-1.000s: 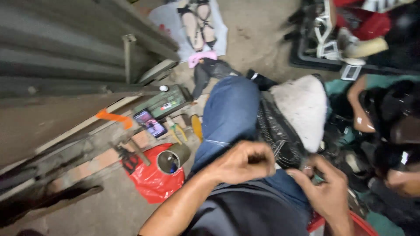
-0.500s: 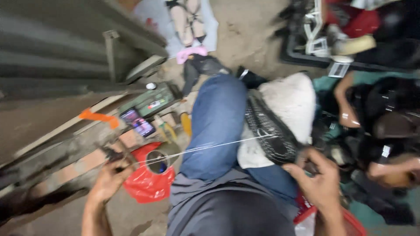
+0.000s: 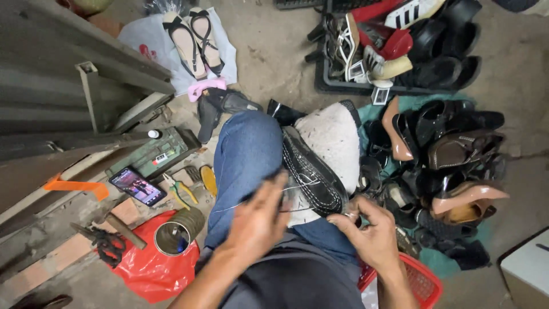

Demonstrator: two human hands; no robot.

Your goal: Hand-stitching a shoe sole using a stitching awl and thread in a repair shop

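A black shoe [image 3: 311, 169] with white stitching along its edge lies on a white cloth [image 3: 331, 137] over my lap, beside my blue-jeaned leg [image 3: 243, 166]. My left hand [image 3: 257, 220] hovers just left of the shoe, fingers pinching a thin white thread [image 3: 229, 207] that runs toward the shoe's sole. My right hand [image 3: 369, 234] is at the shoe's near end, fingertips closed on a small metal tool, probably a needle or awl.
On the floor at left: a tin can [image 3: 174, 233] on a red plastic bag [image 3: 151, 269], scissors [image 3: 108, 243], a phone [image 3: 137, 186], pliers [image 3: 182, 190], a green metal box [image 3: 157, 151]. Piled shoes [image 3: 446, 160] lie right, a red basket [image 3: 420, 280] by my right knee.
My left hand, stretched out left with the thread pulled taut half a second ago, has come back in to the shoe. The right hand stays at the shoe's near end.
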